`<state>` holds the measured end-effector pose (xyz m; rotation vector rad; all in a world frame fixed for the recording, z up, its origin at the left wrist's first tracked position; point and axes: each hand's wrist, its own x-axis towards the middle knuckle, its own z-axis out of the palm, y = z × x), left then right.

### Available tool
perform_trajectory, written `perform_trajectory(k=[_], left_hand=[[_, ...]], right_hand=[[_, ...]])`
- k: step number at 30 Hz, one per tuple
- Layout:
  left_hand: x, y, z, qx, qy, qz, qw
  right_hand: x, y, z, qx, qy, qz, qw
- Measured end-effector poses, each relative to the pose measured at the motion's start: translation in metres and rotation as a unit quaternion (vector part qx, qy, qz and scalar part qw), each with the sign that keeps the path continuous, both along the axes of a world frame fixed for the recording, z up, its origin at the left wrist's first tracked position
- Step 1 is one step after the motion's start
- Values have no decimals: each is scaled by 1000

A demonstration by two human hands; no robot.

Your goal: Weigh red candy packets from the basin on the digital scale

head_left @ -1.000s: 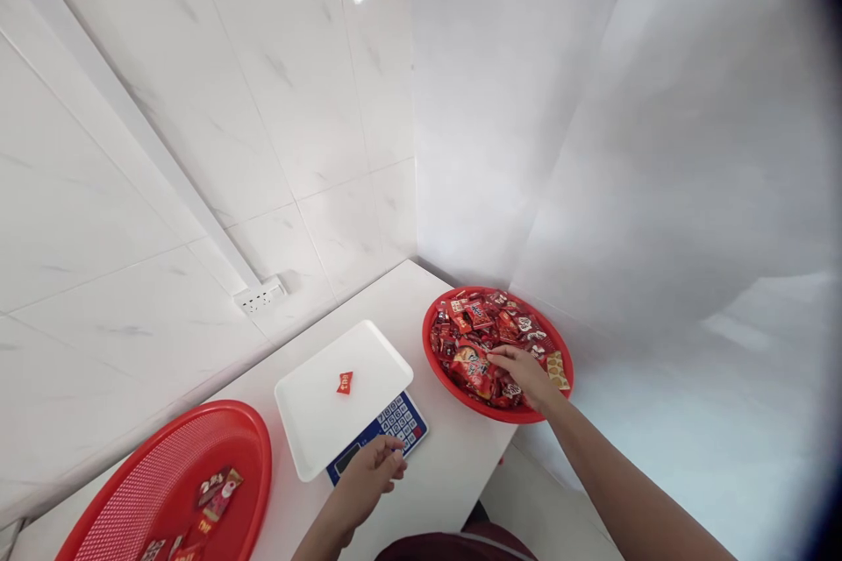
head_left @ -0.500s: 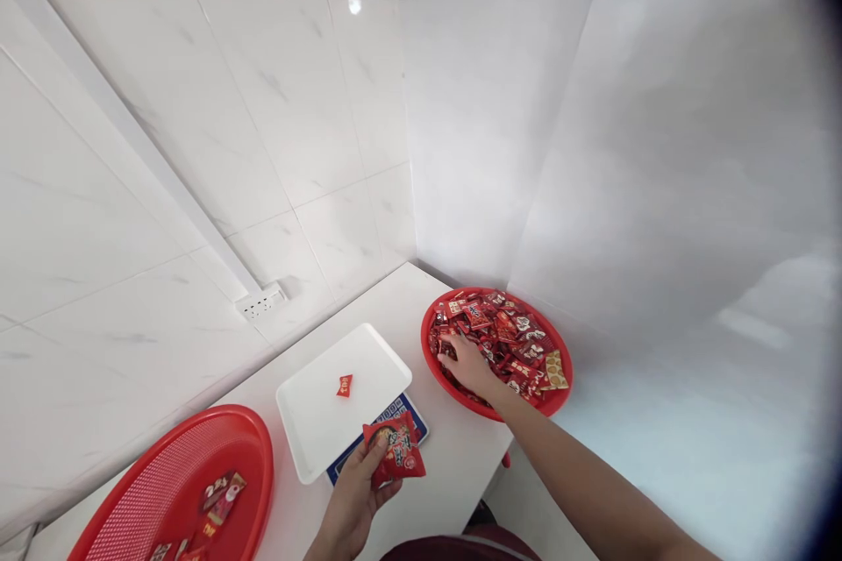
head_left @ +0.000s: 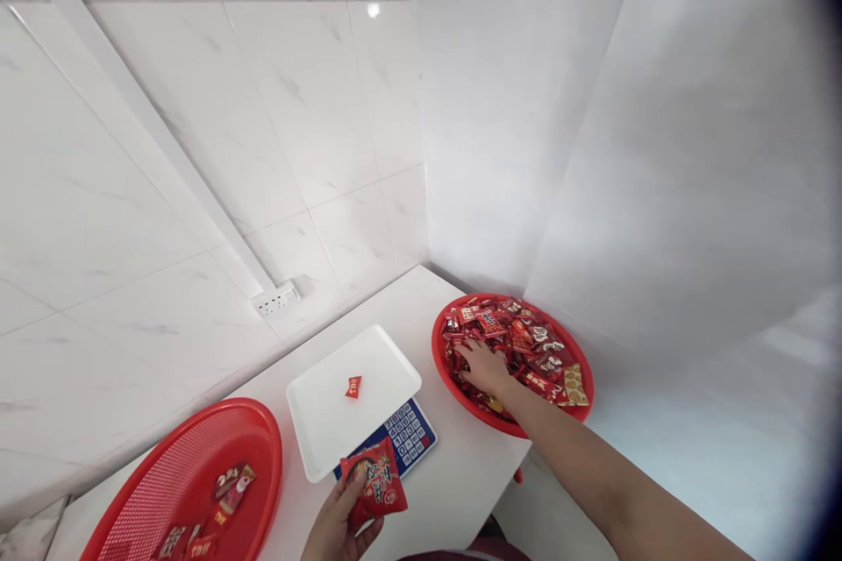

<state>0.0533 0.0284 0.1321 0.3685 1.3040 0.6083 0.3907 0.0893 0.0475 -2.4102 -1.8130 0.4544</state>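
Note:
My left hand (head_left: 338,515) grips a red snack packet (head_left: 380,491) by its left side, thumb on the printed front, above the near edge of a digital scale. The scale has a white tray (head_left: 329,408) and a blue keypad (head_left: 409,431). One small red wrapped piece (head_left: 353,387) lies on the tray. Over to the right, my right hand (head_left: 485,368) reaches down into a round red basket (head_left: 442,368) heaped with small packets (head_left: 519,333). Its fingers are apart among the packets; the fingertips are partly hidden.
A second red basket (head_left: 271,447) with mesh sides stands at the left, holding several packets (head_left: 233,491). All stand on a white table (head_left: 453,478) in a corner. A power strip (head_left: 274,299) is fixed to the tiled wall behind.
My left hand has shifted slightly left and down with the red packet, uncovering more of the keypad. My right hand has moved a little deeper among the packets. The view has shifted slightly.

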Motion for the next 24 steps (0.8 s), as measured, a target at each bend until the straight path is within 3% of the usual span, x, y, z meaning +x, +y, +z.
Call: perform_trajectory(k=[5,10,16,19,22,24], left_hand=[[2,-1,4,7,2,6,1000],[6,0,9,19,-8,0,1000],[2,0,15,6,-4,5,1000],[2,1,16,5,-4,11,1000],[4,2,17,6,-3,10,1000],[5,2,18,8,-8,6,1000]], right_hand=[[6,-1,-4,-22,32,-25,999],[15,-4,0,81,78,-22,993],[44,-16,17,154,122,-51,979],[55,-23,30,235,223,-123,938],[60,-30,42,311,330,-230,861],[60,-32,48,347,413,-286,792]])
